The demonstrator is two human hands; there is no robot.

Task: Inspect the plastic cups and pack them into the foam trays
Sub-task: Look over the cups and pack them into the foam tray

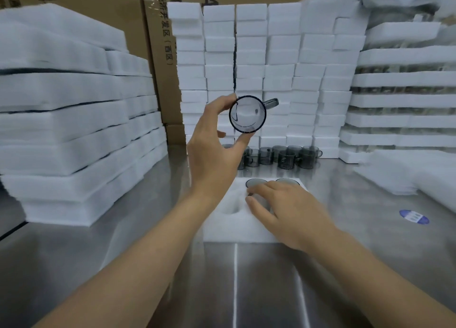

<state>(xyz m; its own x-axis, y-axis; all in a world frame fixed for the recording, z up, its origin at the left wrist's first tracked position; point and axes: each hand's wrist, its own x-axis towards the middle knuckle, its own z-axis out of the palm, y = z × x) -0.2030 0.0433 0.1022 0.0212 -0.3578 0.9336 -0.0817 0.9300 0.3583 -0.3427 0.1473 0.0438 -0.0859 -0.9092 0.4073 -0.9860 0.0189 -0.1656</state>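
Observation:
My left hand (214, 152) holds a clear grey plastic cup (248, 117) raised above the table, pinched by the rim between thumb and fingers, its mouth facing me and its handle pointing right. A white foam tray (222, 225) lies on the steel table in front of me. My right hand (278, 210) rests on the tray, fingers curled over a cup in a middle pocket; that cup is mostly hidden. Two cups (256, 182) sit in the tray's far pockets. One empty pocket (232, 208) shows at the left. Several loose cups (283, 156) stand behind the tray.
Stacks of foam trays (74, 120) rise at the left, foam blocks (266, 68) at the back, packed trays (399, 100) at the right. Cardboard boxes (158, 56) stand behind. A blue sticker (414, 216) lies on the steel table (123, 241).

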